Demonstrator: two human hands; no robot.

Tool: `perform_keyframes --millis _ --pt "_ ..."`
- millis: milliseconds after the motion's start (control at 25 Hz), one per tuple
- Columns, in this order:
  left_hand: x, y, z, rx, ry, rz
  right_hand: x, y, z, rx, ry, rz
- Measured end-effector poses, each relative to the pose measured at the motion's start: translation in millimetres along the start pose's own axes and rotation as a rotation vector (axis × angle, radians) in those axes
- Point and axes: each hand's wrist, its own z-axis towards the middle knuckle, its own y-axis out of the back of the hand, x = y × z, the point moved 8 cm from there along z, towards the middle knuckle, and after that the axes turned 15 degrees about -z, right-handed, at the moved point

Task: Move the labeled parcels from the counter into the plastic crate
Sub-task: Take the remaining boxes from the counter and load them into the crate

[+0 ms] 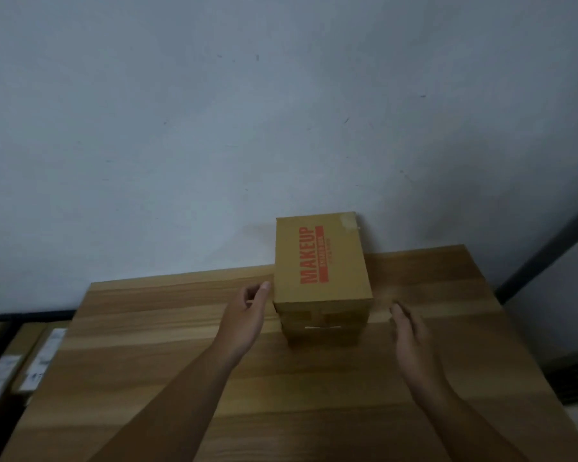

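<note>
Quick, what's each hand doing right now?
Left hand: open, thumb by the MAKEUP box, gripping nothing.
Right hand: open, beside the stack, not touching it.

A stack of brown cardboard parcels (321, 323) is seen on the far part of the bench (181, 361), right of centre. The top parcel (341, 261) is closed and laid flat, with "MAKEUP" printed in orange-red along its lid. The parcels beneath are largely hidden by it.
</note>
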Motion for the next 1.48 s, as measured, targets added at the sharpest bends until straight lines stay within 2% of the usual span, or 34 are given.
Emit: perform_keyframes --millis 160,360,520,720,840,920,1080,1200,1320,1480 --pt "-1.1 -13.0 2.4 -0.025 -0.058 0.008 9.8 -26.9 30.7 0.172 -0.079 -0.016" --pt "-8.6 -28.3 -11.7 0.063 -0.153 -0.067 13.4 -52.0 28.5 0.276 -0.116 -0.092" --pt "-4.2 -22.8 -30.9 0.075 -0.187 -0.133 14.5 -52.6 11.5 0.264 -0.190 -0.026" --pt "14.7 14.9 -70.3 0.035 -0.187 -0.252 11.7 -56.4 -37.7 0.248 -0.094 0.097" --pt "58.2 37.5 -101.5 0.012 -0.083 -0.394 7.2 -54.5 -75.5 0.158 -0.067 0.076" --pt "113.1 50.0 -121.9 -0.053 0.046 -0.510 4.1 -61.2 -103.1 0.126 -0.017 0.066" --pt "201.1 64.8 -158.1 -0.151 0.314 -0.498 -14.4 -93.0 -143.3 0.266 -0.025 -0.125" --pt "220.7 67.3 -167.6 -0.101 0.339 -0.335 -25.5 -107.2 -155.4 0.305 -0.013 -0.230" --pt "221.0 54.4 -166.7 -0.009 0.388 -0.270 -27.6 -116.4 -162.4 0.288 0.018 -0.317" --pt "212.4 39.9 -158.4 0.050 0.364 -0.414 -25.0 -118.1 -166.4 0.240 0.070 -0.389"
